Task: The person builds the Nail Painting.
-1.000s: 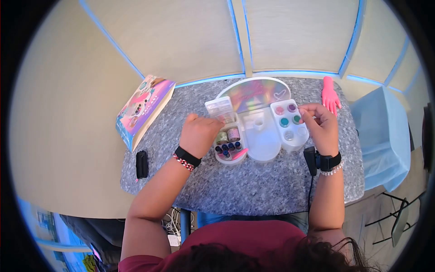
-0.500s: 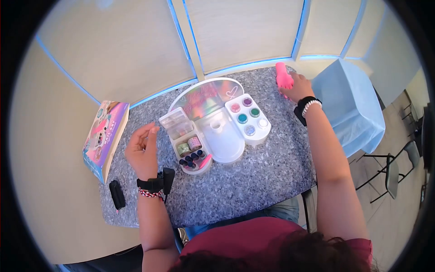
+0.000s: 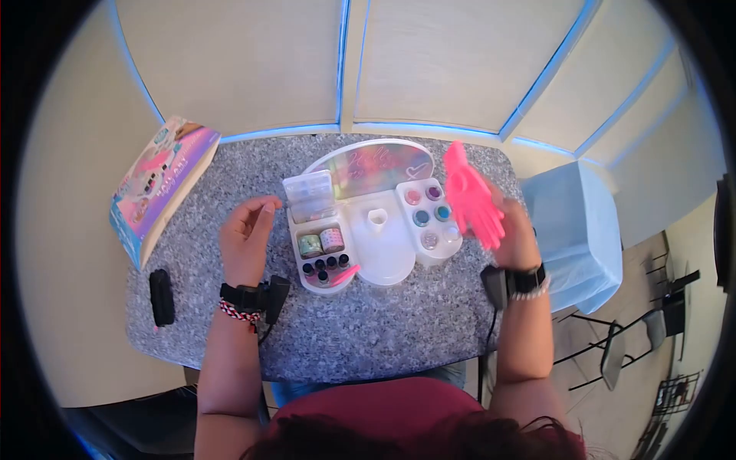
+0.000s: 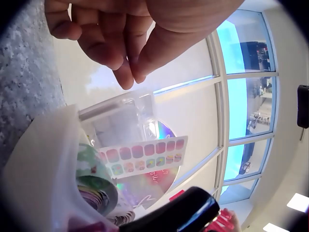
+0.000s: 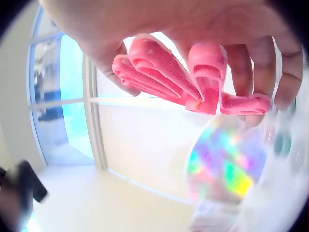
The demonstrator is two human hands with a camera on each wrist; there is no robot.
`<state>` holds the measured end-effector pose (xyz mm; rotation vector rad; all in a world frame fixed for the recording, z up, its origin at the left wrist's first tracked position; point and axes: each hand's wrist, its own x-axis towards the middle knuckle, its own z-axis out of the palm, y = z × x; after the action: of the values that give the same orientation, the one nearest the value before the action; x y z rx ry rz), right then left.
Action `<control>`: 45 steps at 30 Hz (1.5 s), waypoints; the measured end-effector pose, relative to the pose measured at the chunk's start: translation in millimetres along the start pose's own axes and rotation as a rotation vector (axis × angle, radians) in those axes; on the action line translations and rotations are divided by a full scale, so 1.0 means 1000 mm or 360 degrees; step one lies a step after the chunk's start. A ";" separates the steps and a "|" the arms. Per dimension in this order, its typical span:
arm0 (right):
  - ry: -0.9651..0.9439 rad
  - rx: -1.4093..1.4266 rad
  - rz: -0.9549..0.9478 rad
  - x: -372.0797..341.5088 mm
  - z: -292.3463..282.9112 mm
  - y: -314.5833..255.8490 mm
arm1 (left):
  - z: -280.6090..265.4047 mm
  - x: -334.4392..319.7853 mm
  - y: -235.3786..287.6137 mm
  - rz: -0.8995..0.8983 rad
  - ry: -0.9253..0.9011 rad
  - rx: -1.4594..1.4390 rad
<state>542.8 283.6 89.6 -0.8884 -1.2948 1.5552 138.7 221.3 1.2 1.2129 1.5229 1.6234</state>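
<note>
The right hand [image 3: 517, 236] grips a pink model hand [image 3: 473, 198] above the right side of the white nail kit [image 3: 387, 257]. In the right wrist view, fingers curl round the pink model hand [image 5: 205, 72], its pink fingers toward the camera. The left hand [image 3: 247, 239] hovers left of the kit, fingers bent and thumb tip against a fingertip, nothing visible between them. The left wrist view shows the left hand [image 4: 123, 36] over a raised clear lid and a nail sticker sheet [image 4: 145, 157]. Small dark-capped bottles [image 3: 323, 264] and two tape rolls [image 3: 320, 242] fill the kit's left compartment.
A nail art box [image 3: 162, 180] leans at the table's left, with a black case [image 3: 162, 297] below it. Glitter pots [image 3: 422, 218] sit in the kit's right wing. A blue-covered object [image 3: 575, 234] stands beyond the table's right edge; folding chairs are farther right.
The right hand has gone from the kit's pots to the pink model hand, taken hold of it and lifted it toward the kit. The left hand has moved left, off the kit.
</note>
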 end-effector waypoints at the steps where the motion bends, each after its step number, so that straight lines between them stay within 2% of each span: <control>1: -0.0087 0.0189 0.0120 -0.010 0.002 0.008 | 0.002 -0.002 0.001 0.0032 -0.0015 -0.0006; 5: -0.0244 0.0386 0.0205 -0.023 0.046 0.020 | 0.004 -0.007 0.006 0.0074 0.0014 -0.0005; 7: 0.0175 -0.0358 -0.0229 -0.025 0.067 0.029 | 0.004 -0.007 0.006 0.0073 0.0013 0.0048; 8: 0.0163 -0.0376 -0.0226 -0.027 0.074 0.033 | 0.004 -0.008 0.007 0.0067 0.0028 0.0032; 10: 0.0261 -0.1531 -0.0651 -0.028 0.085 0.038 | 0.003 -0.007 0.010 0.0052 0.0056 0.0060; 12: 0.0281 -0.1634 -0.0611 -0.025 0.095 0.041 | 0.003 -0.008 0.012 0.0071 0.0070 0.0061; 14: 0.0254 -0.2005 -0.0615 -0.022 0.099 0.050 | 0.005 -0.008 0.015 0.0091 0.0087 0.0063; 20: 0.0313 -0.2308 -0.0608 -0.019 0.115 0.065 | 0.004 -0.011 0.016 0.0175 0.0073 0.0120; 27: 0.0274 -0.2516 -0.0682 -0.013 0.125 0.064 | 0.007 -0.012 0.016 0.0102 0.0053 0.0178; 30: 0.0229 -0.2501 -0.0573 -0.012 0.127 0.063 | 0.005 -0.011 0.015 0.0109 0.0048 0.0184; 37: 0.0216 -0.2516 -0.0671 -0.009 0.122 0.070 | 0.009 -0.013 0.014 0.0076 0.0017 0.0167; 45: 0.0302 -0.2636 -0.0616 0.005 0.133 0.076 | 0.005 -0.004 -0.003 0.0072 -0.0016 0.0180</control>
<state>404.1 239.8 40.8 -1.4863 -2.3310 -0.2170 144.7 220.5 -3.1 1.3230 1.6108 1.5759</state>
